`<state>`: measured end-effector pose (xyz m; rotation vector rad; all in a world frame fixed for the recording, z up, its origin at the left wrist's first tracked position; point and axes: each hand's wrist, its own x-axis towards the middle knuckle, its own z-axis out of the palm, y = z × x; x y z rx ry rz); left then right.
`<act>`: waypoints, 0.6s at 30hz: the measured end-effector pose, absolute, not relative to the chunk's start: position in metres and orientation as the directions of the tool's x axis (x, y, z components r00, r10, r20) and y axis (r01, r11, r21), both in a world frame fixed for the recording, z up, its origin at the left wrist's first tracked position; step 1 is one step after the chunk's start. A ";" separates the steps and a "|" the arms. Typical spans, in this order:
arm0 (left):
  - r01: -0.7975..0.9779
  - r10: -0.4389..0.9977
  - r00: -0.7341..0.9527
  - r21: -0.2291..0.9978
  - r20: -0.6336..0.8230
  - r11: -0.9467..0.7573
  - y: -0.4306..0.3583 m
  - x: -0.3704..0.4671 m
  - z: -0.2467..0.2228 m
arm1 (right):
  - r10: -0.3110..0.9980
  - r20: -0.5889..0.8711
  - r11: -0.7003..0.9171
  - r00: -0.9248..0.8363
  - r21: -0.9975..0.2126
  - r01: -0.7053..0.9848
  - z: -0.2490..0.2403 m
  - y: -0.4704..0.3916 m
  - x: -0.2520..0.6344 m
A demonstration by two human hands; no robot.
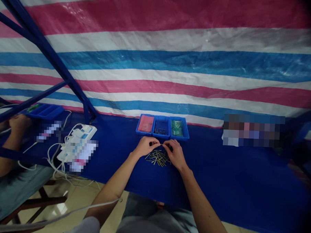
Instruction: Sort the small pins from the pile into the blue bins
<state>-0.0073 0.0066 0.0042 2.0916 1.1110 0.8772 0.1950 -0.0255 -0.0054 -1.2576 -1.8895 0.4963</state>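
My left hand (145,146) and my right hand (175,152) meet over the blue table, fingertips pinched close together. Between them is a small, thin dark piece, too small to name. Just beneath lies a loose pile of thin, brass-coloured pins or sticks (158,158). Beyond my hands stands a blue three-part tray (153,131). Its left compartment holds a pink packet or stack (146,123), the middle one holds some thin dark pieces (160,131), and the right one holds green-and-clear small items (177,128).
White power strips (85,132) and tangled cables lie on the table to the left. Further left, a co-worker's hand (20,122) rests near another blue tray (46,111). A blue metal frame (57,69) slants across the left, and a striped tarp (173,62) hangs behind the table.
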 end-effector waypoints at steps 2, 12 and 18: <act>0.469 0.866 0.427 0.755 0.259 -0.457 0.006 -0.007 0.005 | 0.897 0.401 0.430 -0.189 -0.685 0.588 -0.006 -0.025 0.195; 0.459 0.872 0.423 0.771 0.248 -0.441 0.006 -0.007 0.005 | 0.913 0.374 0.391 -0.162 -0.690 0.609 -0.004 -0.026 0.194; 0.454 0.865 0.424 0.764 0.268 -0.459 0.007 -0.007 0.004 | 0.903 0.386 0.416 -0.188 -0.679 0.605 -0.001 -0.028 0.195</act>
